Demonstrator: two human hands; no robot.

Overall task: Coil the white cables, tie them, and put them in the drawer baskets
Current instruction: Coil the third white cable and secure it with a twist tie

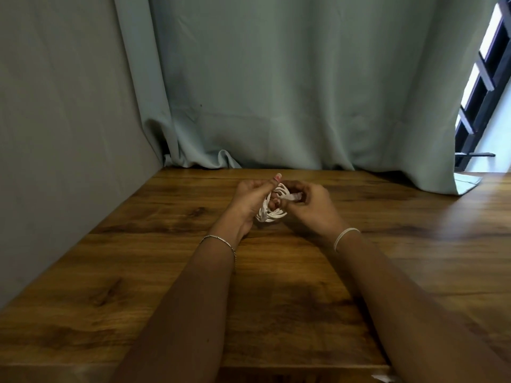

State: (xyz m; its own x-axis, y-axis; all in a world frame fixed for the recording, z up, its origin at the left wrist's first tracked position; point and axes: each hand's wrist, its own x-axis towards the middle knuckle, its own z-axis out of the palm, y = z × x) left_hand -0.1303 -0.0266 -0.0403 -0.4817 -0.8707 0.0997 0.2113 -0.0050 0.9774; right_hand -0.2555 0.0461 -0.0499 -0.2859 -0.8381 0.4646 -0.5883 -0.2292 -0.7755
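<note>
While the left hand [250, 200] curls its fingers round one side of the white cable [269, 215], thumb raised above the loops, the right hand [312, 207] pinches the plug end [293, 197] between thumb and fingertips and points it in toward the middle of the bundle. The cable is wound into a small, tight coil held between both hands just above the wooden table [166, 258], near its far edge and roughly midway along it, in front of the grey-green curtain [276, 92]. Judging by this, the coiling itself looks about done and the step in hand is securing the loose end, either tucking it through the loops or readying the coil for a tie. A thin white band [347, 236] sits on the right wrist and may be meant as the tie, though that is a guess; a fine bracelet [218, 240] is on the left wrist. The next move probably calls for the left hand to keep the loops squeezed so they do not spring apart while the right hand frees itself to wrap or band the coil. No drawer or basket shows, so putting the cable away is not yet done.
</note>
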